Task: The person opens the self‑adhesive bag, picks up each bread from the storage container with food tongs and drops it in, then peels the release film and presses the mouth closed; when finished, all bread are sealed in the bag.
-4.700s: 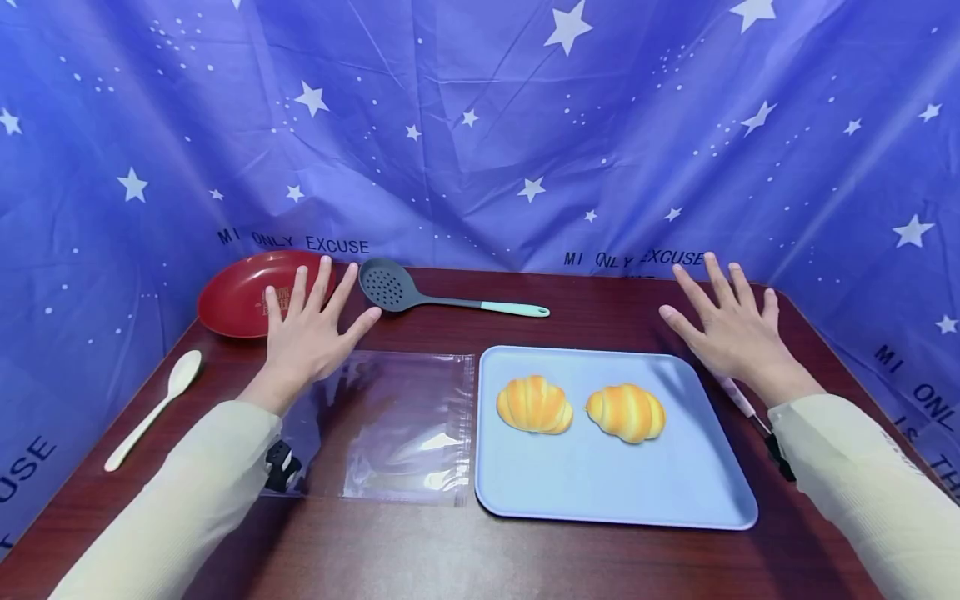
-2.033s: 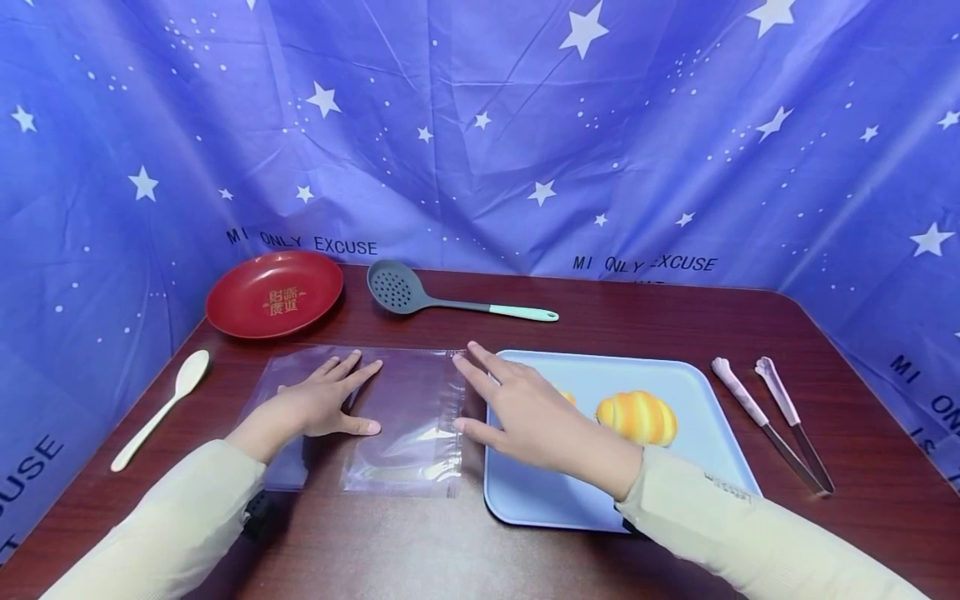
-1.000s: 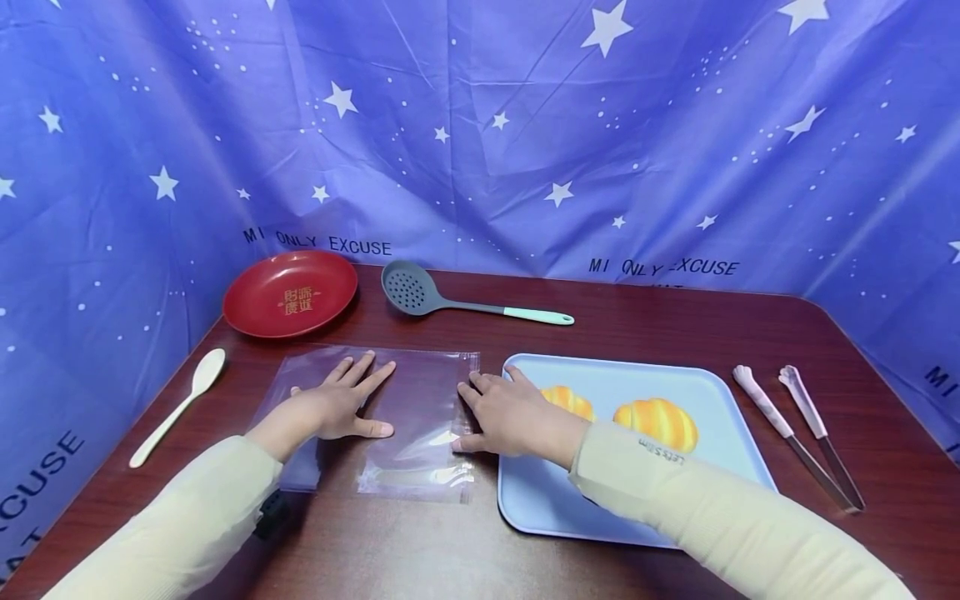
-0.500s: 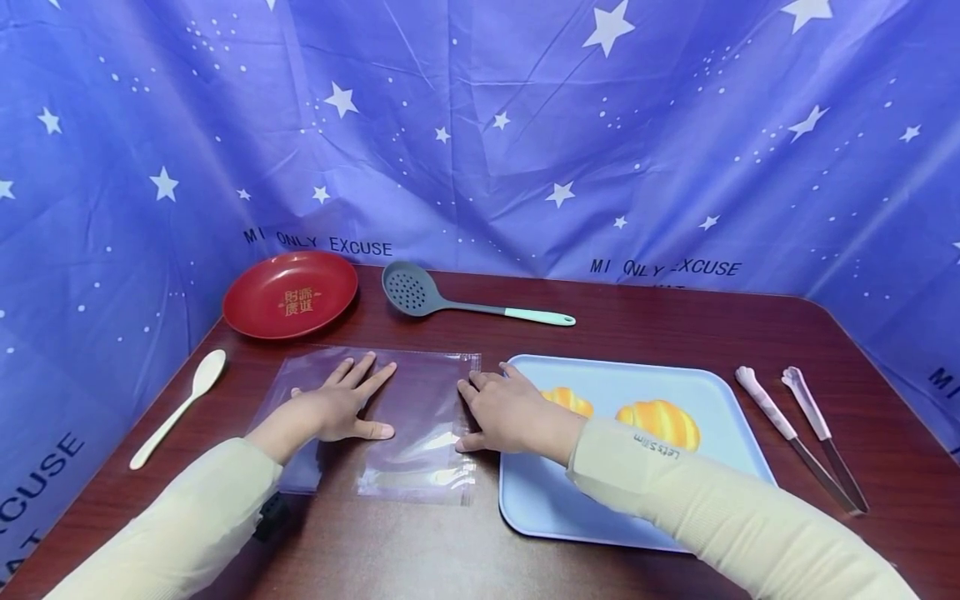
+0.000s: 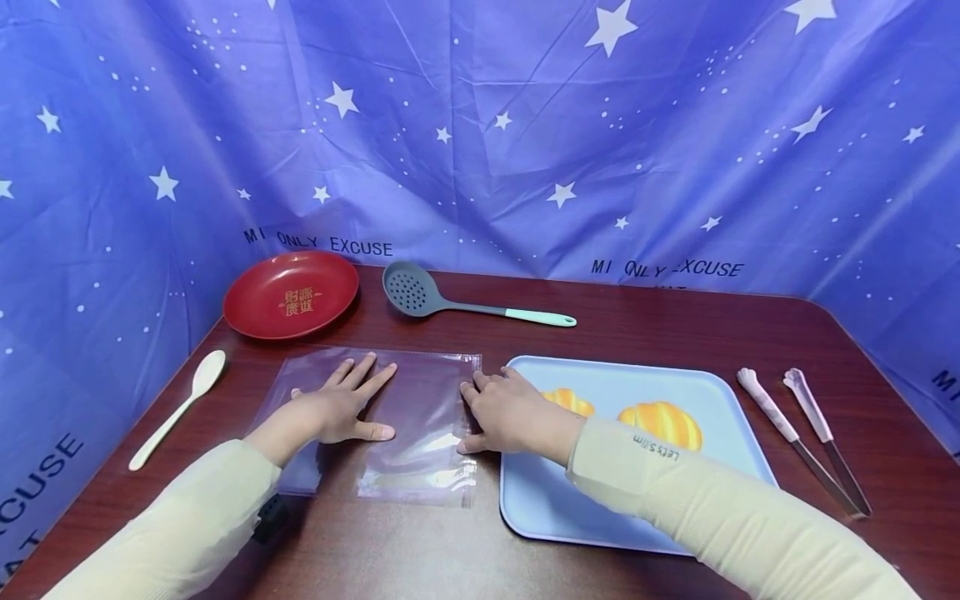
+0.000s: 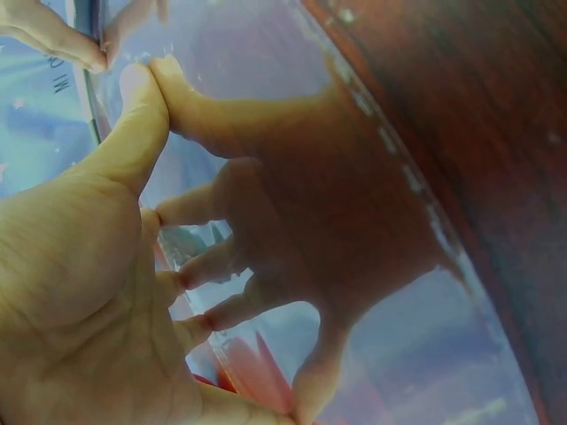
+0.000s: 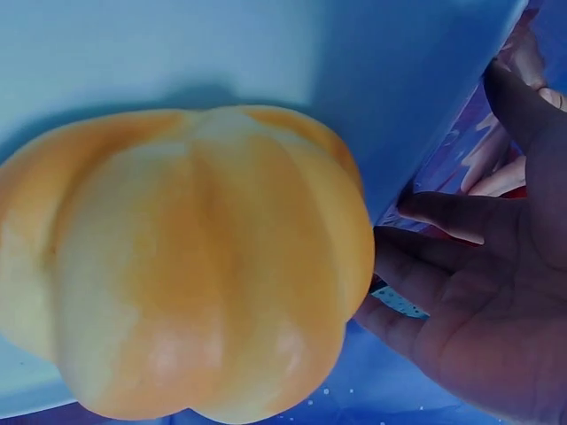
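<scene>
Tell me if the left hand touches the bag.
Touching. The left wrist view shows the left hand with fingertips against the bag, several meeting their own reflections.

Lots of room at the back right, between the ladle (image 5: 472,307) and the tongs (image 5: 813,408). Room in front of the see-through bag (image 5: 420,392), too. Blocked at the back left by the red plate (image 5: 292,292). Thin gap from bag to blue tray (image 5: 540,508), crossed by the right hand (image 5: 517,417).

fabric backdrop (image 5: 465,154): blue, white stars (image 5: 611,27), black lettering (image 5: 362,246) | table (image 5: 420,546): dark red-brown, glossy
</scene>
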Motion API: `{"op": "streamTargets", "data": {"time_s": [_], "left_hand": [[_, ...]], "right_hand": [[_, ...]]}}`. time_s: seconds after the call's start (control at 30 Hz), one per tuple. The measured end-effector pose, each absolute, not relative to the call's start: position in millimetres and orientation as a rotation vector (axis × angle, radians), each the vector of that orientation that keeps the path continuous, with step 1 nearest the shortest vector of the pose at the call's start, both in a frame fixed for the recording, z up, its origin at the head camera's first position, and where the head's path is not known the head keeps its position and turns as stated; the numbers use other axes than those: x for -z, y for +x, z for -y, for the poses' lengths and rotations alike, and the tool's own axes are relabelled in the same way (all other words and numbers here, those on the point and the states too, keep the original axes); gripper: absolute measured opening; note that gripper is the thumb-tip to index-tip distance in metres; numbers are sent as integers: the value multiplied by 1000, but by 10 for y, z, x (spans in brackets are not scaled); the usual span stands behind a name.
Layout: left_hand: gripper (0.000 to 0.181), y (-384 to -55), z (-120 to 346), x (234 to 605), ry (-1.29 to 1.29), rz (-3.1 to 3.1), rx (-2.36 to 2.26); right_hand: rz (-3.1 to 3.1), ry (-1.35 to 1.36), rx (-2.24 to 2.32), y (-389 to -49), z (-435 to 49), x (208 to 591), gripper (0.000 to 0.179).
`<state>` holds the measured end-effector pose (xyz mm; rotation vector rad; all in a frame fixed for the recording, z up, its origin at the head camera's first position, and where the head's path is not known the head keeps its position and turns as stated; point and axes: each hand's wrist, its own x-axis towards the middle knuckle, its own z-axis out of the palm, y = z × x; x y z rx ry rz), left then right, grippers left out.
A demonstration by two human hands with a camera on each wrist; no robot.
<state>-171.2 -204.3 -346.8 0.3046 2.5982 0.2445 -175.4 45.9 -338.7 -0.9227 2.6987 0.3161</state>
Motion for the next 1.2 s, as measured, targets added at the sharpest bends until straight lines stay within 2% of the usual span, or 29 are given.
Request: {"op": "streamTargets", "data": {"time_s": [0.6,0.87,1.07,1.2], "left_hand": [[103,-1722,1954,3356,295,-2678,-189],[85,-1770,1886,3379,577,-2678,-264],[67,-1792,1981,3478,899,-2811,-330],[63,-1807,2044,3539,990,-2853,-417]], "right_hand": [[-2715,-972,-323,-1752,-393,3363,83],[-2716,-968,-323,-1748,-404,3357,84],[-2716,-948,-334,-1748,-415,3377,84],[-2718,-945,-329,-1742,-428,3384,84]]}}
